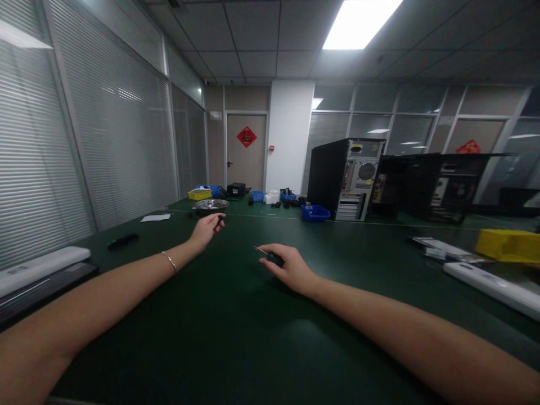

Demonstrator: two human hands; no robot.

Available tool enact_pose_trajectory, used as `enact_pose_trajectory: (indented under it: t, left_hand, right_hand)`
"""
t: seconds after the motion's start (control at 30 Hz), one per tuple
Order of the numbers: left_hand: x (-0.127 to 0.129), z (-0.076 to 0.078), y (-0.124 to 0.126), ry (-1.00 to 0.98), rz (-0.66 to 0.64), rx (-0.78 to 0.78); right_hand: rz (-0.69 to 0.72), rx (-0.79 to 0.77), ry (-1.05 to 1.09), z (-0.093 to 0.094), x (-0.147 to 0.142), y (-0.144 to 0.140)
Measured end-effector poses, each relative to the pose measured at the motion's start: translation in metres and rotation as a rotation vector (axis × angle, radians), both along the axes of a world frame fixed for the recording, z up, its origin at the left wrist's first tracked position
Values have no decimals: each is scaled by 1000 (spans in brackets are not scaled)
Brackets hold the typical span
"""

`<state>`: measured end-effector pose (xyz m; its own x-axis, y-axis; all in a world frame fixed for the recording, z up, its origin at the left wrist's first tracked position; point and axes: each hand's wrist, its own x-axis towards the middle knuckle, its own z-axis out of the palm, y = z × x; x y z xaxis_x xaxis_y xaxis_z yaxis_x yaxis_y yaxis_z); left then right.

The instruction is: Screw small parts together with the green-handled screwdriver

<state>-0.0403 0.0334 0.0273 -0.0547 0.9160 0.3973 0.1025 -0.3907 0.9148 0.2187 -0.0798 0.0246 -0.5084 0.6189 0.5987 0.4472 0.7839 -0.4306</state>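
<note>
My left hand (pixel 207 226) reaches far across the dark green table (pixel 236 332) and pinches a small dark object between its fingertips, just in front of a shallow metal bowl (pixel 210 205). A thin bracelet circles that wrist. My right hand (pixel 288 266) rests on the table near the middle, closed around a small screwdriver (pixel 270 256) with a dark handle and a thin metal tip that points left.
A black pen-like object (pixel 122 241) and a paper sheet (pixel 155 217) lie at the left. A keyboard (pixel 42 284) sits at the left edge. A yellow bin (pixel 508 244) and white devices (pixel 491 284) are at the right. Open computer towers (pixel 346 179) and blue bins (pixel 315 212) stand at the back.
</note>
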Motion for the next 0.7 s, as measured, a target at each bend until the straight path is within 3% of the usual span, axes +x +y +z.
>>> enact_pose_trajectory:
  t: [0.2,0.37,0.47,0.57,0.6,0.7]
  left_hand:
    - [-63,3,35,-67,275,-58]
    - [-68,1,43,-50,300,-93]
    - [-42,-1,32,8,188,-91]
    - [-3,-4,6,94,13,-83]
    - [11,-5,-6,139,-64,-74]
    - [41,-8,-37,418,-453,57]
  right_hand:
    - [19,-5,-15,1,5,0]
    - [24,-2,-18,0,4,1]
    - [-1,-12,-25,0,4,2]
    - [-82,-31,-8,-2,3,6]
    - [-110,-39,5,-3,2,8]
    - [-162,-65,31,-8,-1,13]
